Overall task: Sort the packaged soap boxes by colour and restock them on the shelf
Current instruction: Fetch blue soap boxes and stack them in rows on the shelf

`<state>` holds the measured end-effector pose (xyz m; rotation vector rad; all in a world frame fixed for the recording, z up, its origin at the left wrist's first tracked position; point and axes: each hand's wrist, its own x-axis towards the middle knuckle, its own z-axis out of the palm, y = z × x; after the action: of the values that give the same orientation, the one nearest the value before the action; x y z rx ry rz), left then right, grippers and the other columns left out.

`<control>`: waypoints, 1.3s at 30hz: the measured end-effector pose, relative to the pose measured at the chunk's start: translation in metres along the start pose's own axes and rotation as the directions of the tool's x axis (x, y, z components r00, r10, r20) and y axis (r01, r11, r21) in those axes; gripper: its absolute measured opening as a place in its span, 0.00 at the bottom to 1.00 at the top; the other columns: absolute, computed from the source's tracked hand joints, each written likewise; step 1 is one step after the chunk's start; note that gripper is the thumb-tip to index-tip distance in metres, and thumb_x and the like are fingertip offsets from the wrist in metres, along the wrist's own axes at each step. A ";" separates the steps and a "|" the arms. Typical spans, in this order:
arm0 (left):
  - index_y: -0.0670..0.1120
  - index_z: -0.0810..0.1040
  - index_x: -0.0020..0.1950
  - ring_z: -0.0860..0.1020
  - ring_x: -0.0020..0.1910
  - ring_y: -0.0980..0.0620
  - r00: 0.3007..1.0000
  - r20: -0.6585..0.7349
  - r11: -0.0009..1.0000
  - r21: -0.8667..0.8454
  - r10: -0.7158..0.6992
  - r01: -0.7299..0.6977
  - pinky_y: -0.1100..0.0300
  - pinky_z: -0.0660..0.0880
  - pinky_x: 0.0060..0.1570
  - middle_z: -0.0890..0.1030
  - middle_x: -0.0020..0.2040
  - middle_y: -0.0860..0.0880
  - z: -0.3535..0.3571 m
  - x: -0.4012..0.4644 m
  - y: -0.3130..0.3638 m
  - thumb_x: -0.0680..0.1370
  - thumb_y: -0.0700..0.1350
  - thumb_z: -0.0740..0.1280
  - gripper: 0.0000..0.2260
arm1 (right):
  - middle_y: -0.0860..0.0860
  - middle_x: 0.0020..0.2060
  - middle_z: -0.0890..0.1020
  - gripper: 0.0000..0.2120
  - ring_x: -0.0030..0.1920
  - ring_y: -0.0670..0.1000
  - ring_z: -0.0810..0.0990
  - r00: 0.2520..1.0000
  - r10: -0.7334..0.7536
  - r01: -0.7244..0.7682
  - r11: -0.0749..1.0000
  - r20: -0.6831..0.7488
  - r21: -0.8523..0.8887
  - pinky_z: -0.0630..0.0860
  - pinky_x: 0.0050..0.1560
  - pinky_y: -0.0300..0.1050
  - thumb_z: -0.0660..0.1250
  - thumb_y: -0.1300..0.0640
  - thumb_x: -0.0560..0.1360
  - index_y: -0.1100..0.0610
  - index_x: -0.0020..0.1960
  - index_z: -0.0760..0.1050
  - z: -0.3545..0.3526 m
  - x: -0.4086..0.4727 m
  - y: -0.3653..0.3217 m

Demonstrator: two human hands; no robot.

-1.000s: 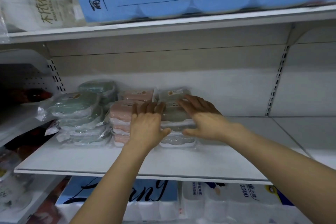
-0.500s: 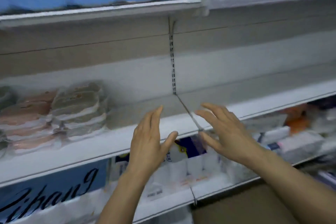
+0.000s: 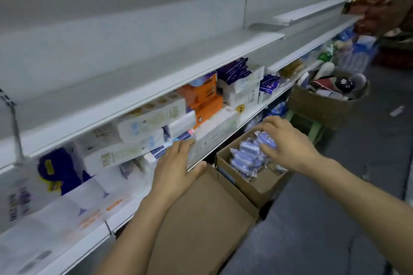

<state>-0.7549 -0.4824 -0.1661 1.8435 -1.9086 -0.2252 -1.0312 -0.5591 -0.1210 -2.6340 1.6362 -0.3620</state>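
Head view: the right hand [image 3: 288, 143] curls over blue wrapped soap boxes [image 3: 248, 156] heaped in the open cardboard carton [image 3: 252, 185] on the floor; the left hand [image 3: 176, 163] hovers flat, holding nothing. Light, rigid, probably slippery film: pinch across the long edges.

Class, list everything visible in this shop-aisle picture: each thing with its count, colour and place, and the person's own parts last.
Wrapped blue soap boxes: several, blue, in the open cardboard carton.
Open brown cardboard carton: one, brown, on the floor by the shelves.
White metal shelves: several tiers, white, left and centre.
Tissue packs: many, mostly white, some orange, lower shelf.
Round brown basket of mixed goods: one, brown, farther down the aisle.
Left hand: fingers straight, over the shelf edge.
Right hand: grip curled on the soap boxes.
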 end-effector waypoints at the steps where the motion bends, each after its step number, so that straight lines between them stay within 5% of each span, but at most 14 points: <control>1: 0.53 0.64 0.74 0.68 0.68 0.50 0.999 0.037 1.000 -0.003 0.007 -0.007 0.53 0.69 0.62 0.68 0.71 0.52 0.015 0.011 0.008 0.76 0.62 0.62 0.30 | 0.49 0.70 0.65 0.22 0.67 0.53 0.66 0.999 0.047 -0.047 0.999 0.011 0.013 0.74 0.55 0.49 0.64 0.48 0.77 0.49 0.70 0.68 0.004 -0.001 0.021; 6: 0.52 0.61 0.76 0.68 0.69 0.50 0.981 0.183 0.998 0.017 0.063 -0.067 0.54 0.70 0.61 0.64 0.72 0.51 0.090 0.075 0.033 0.77 0.58 0.66 0.30 | 0.51 0.68 0.67 0.22 0.67 0.54 0.66 0.979 0.184 -0.187 0.982 0.089 0.034 0.73 0.56 0.51 0.66 0.49 0.76 0.52 0.68 0.70 0.046 0.012 0.104; 13: 0.50 0.66 0.73 0.73 0.62 0.52 0.886 0.428 0.912 -0.265 -0.179 0.312 0.57 0.70 0.61 0.71 0.66 0.49 0.216 0.184 0.046 0.76 0.53 0.70 0.27 | 0.53 0.66 0.70 0.21 0.64 0.56 0.69 0.922 0.245 -0.291 0.949 0.298 0.119 0.70 0.59 0.48 0.67 0.49 0.76 0.53 0.67 0.73 0.121 0.082 0.221; 19: 0.47 0.69 0.69 0.77 0.58 0.50 0.674 0.623 0.620 -0.359 -0.397 0.697 0.60 0.72 0.54 0.76 0.63 0.47 0.312 0.262 0.039 0.77 0.47 0.71 0.22 | 0.56 0.63 0.73 0.20 0.62 0.58 0.73 0.838 0.261 -0.405 0.886 0.479 0.226 0.71 0.60 0.49 0.69 0.52 0.75 0.56 0.64 0.73 0.190 0.155 0.299; 23: 0.44 0.72 0.65 0.78 0.50 0.51 0.544 0.665 0.431 -0.349 -0.511 0.832 0.65 0.74 0.42 0.79 0.57 0.44 0.365 0.293 0.028 0.77 0.46 0.71 0.18 | 0.57 0.64 0.74 0.24 0.64 0.58 0.73 0.800 0.211 -0.411 0.875 0.561 0.257 0.69 0.62 0.47 0.70 0.55 0.74 0.58 0.69 0.70 0.249 0.186 0.326; 25: 0.44 0.75 0.56 0.76 0.44 0.53 0.499 0.662 0.360 -0.348 -0.560 0.866 0.67 0.72 0.36 0.80 0.48 0.47 0.392 0.302 0.021 0.78 0.42 0.69 0.08 | 0.59 0.65 0.74 0.27 0.65 0.58 0.72 0.782 0.181 -0.400 0.880 0.596 0.257 0.69 0.63 0.49 0.69 0.55 0.75 0.58 0.71 0.66 0.281 0.203 0.337; 28: 0.46 0.75 0.50 0.77 0.47 0.49 0.406 0.674 0.228 -0.341 -0.616 0.912 0.60 0.73 0.46 0.79 0.44 0.49 0.435 0.312 0.011 0.78 0.41 0.69 0.03 | 0.61 0.66 0.72 0.31 0.66 0.61 0.71 0.751 0.148 -0.373 0.899 0.643 0.229 0.69 0.63 0.51 0.70 0.56 0.75 0.60 0.73 0.62 0.329 0.230 0.351; 32: 0.42 0.75 0.65 0.80 0.56 0.40 0.292 0.674 0.046 -0.358 -0.679 0.933 0.42 0.77 0.59 0.81 0.60 0.40 0.526 0.310 -0.027 0.62 0.55 0.77 0.35 | 0.61 0.68 0.68 0.36 0.68 0.61 0.67 0.726 0.055 -0.289 0.929 0.686 0.231 0.68 0.64 0.54 0.71 0.52 0.73 0.61 0.75 0.57 0.407 0.268 0.361; 36: 0.41 0.59 0.77 0.70 0.69 0.40 0.282 0.584 0.103 -0.320 -0.761 0.942 0.47 0.69 0.68 0.69 0.72 0.42 0.547 0.333 -0.017 0.72 0.54 0.76 0.41 | 0.61 0.68 0.68 0.40 0.68 0.61 0.67 0.758 -0.040 -0.126 0.970 0.651 0.206 0.65 0.66 0.52 0.69 0.46 0.75 0.62 0.76 0.53 0.464 0.288 0.354; 39: 0.38 0.50 0.78 0.61 0.76 0.42 0.308 0.485 0.298 -0.100 -0.818 0.949 0.53 0.60 0.72 0.60 0.77 0.40 0.578 0.345 -0.018 0.74 0.60 0.70 0.45 | 0.61 0.67 0.69 0.38 0.67 0.60 0.68 0.775 -0.030 -0.059 0.991 0.631 0.119 0.66 0.62 0.50 0.67 0.45 0.75 0.63 0.75 0.53 0.492 0.297 0.349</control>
<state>-0.9873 -0.9388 -0.6038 2.4808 -0.5637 -1.2844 -1.1114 -1.0311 -0.5933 -2.2615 1.3346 0.3812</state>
